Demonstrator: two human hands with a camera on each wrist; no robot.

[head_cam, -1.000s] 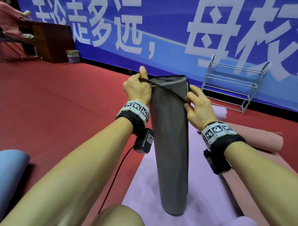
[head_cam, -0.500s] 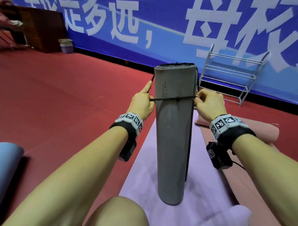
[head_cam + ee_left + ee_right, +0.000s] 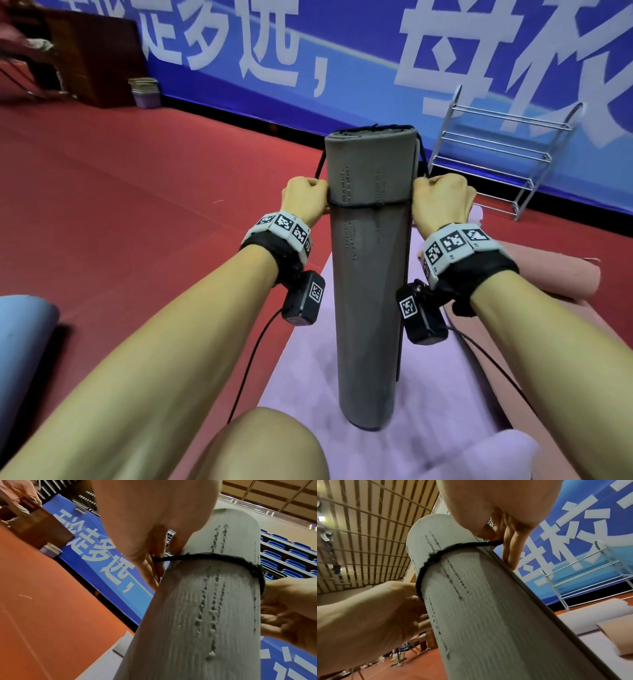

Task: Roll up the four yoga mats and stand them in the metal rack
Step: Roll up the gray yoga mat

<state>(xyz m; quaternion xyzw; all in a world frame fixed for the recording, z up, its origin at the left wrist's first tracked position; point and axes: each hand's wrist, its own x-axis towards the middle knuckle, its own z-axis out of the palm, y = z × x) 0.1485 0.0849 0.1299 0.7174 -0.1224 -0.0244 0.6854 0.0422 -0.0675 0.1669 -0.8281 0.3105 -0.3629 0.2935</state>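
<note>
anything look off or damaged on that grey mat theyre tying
Yes. The rolled grey mat has rows of small pits and torn nicks running lengthwise down its face, above and below the black cord. Otherwise it stands upright, cord snug around it, both hands pinching the cord at the sides.

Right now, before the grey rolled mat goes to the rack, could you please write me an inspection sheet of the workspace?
Surface: red sports floor; a lilac flat yoga mat lies on it.
Job's things: grey rolled yoga mat stands upright on the lilac mat, a black elastic cord looped around its upper part; pink mat partly rolled at right; blue mat at left edge; silver metal rack holds no mats.
Clutter: lilac bin by the wooden desk.
Grippers: left hand and right hand each pinch the cord beside the roll.
Cables: black wrist-camera wires hang down.
Surroundings: blue banner with white characters.
</note>
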